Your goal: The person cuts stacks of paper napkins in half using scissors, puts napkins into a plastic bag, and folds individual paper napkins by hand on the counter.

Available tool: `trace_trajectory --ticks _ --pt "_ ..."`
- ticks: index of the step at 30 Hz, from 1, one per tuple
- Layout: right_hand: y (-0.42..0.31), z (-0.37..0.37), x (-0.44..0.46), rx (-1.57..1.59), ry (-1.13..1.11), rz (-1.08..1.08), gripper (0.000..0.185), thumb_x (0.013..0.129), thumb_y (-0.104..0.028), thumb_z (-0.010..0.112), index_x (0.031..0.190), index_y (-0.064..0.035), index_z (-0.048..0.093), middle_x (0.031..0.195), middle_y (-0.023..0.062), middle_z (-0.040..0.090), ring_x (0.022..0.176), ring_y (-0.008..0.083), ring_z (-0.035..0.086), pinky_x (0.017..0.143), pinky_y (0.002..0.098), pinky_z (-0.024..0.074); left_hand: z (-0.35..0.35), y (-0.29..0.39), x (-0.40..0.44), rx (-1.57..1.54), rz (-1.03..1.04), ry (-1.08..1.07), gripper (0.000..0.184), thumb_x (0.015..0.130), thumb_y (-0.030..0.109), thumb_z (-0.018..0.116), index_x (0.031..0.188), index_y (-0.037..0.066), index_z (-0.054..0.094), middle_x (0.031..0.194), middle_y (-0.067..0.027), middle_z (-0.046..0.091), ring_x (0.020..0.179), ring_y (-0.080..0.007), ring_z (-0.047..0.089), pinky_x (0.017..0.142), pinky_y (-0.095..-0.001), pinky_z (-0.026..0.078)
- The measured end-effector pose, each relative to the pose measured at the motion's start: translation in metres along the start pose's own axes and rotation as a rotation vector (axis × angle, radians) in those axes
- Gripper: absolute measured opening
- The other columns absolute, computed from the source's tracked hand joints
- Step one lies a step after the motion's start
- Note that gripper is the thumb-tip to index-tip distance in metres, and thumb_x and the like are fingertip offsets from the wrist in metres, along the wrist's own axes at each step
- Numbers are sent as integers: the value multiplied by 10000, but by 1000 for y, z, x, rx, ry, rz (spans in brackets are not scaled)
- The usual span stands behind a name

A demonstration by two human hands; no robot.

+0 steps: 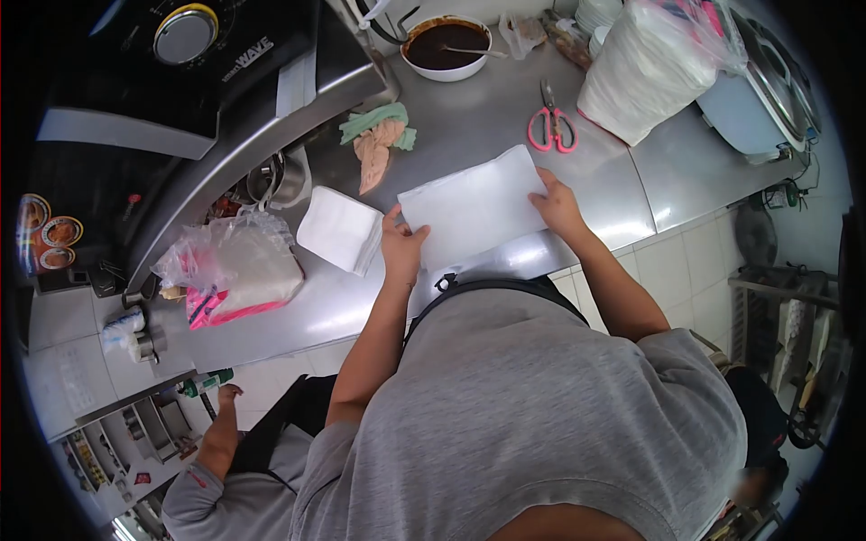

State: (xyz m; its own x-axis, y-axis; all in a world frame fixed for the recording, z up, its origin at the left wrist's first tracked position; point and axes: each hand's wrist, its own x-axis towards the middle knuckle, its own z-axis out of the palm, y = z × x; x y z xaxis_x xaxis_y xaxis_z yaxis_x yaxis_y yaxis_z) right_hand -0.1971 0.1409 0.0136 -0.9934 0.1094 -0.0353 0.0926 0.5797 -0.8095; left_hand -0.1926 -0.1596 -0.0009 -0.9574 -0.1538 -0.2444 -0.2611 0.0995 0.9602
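Both my hands hold a flat rectangle of white paper (474, 203) above the steel counter's front edge. My left hand (403, 245) grips its left end, with the thumb on top. At the opposite end, my right hand (557, 206) has its thumb and fingers closed on the edge. Whether this is one sheet or several layers, I cannot tell. A stack of folded white paper napkins (340, 227) lies just left of my left hand. Farther left is an opened plastic pack (248, 270) with pink edges and white contents.
Pink-handled scissors (552, 131) and a crumpled green-and-peach cloth (379, 140) lie on the steel counter (469, 117). Behind them stands a bowl of dark sauce (444, 50) with a spoon. A large white pack (645, 68) stands right; a black appliance (207, 81) is left. Other people stand nearby.
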Motion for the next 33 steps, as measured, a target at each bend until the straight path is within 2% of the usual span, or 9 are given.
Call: trace_trajectory --ticks 6,13,19,22,24,25,27,30,33 --pt "0 -3 -7 -53 0 39 573 746 -68 626 1293 -19 464 1006 265 625 935 414 617 805 420 489 -3 -9 10 336 116 50 621 718 39 726 1269 -35 449 670 -17 575 602 -112 529 592 -259 445" --pt "1 -1 -6 -96 31 42 602 740 -78 648 1307 -47 448 839 191 596 820 376 624 731 417 486 -2 -9 7 270 104 78 576 715 27 724 1228 -31 466 681 -15 566 612 -102 522 590 -245 444" --pt "1 -1 -5 -74 39 51 596 739 -88 660 1299 -54 460 811 168 583 759 365 617 693 416 481 -2 -16 8 245 147 73 564 715 25 727 1215 -25 470 743 -21 554 624 -96 511 582 -241 441" --pt "-4 -4 -7 -72 7 81 579 748 -99 665 1290 -46 469 855 176 586 819 367 610 723 422 475 -4 -3 3 361 171 88 583 696 30 740 1219 -2 484 883 -63 562 701 -129 528 635 -275 457" --pt "-11 -6 -9 -216 135 -49 544 760 -108 665 1272 -46 490 919 179 588 907 364 590 784 423 464 -8 26 -9 519 245 128 596 675 35 747 1217 14 498 1008 -105 561 815 -183 559 727 -318 476" --pt "-14 -6 -11 -286 197 -113 527 767 -113 665 1263 -46 501 951 180 589 951 363 579 814 424 458 -15 32 -8 624 351 158 603 667 44 749 1217 22 503 1064 -122 546 894 -221 546 789 -341 461" --pt "-21 -7 -13 -338 142 -311 496 777 -136 672 1243 -50 523 1047 176 574 1040 354 539 886 432 429 -44 38 -5 837 559 220 616 649 61 753 1217 38 514 1177 -157 515 1051 -295 521 914 -386 432" --pt "-28 9 -21 -307 -47 -532 474 788 -188 683 1226 -63 548 1190 169 532 1162 338 477 994 447 369 -81 31 -1 1000 379 191 605 651 85 750 1211 49 525 1220 -180 508 1184 -356 442 1017 -409 362" --pt "-33 36 -26 -310 -243 -602 484 794 -233 690 1234 -78 557 1321 167 465 1267 342 398 1071 470 301 -108 17 12 1015 392 151 508 654 123 770 1124 53 590 1206 -164 544 1147 -338 490 997 -406 389"
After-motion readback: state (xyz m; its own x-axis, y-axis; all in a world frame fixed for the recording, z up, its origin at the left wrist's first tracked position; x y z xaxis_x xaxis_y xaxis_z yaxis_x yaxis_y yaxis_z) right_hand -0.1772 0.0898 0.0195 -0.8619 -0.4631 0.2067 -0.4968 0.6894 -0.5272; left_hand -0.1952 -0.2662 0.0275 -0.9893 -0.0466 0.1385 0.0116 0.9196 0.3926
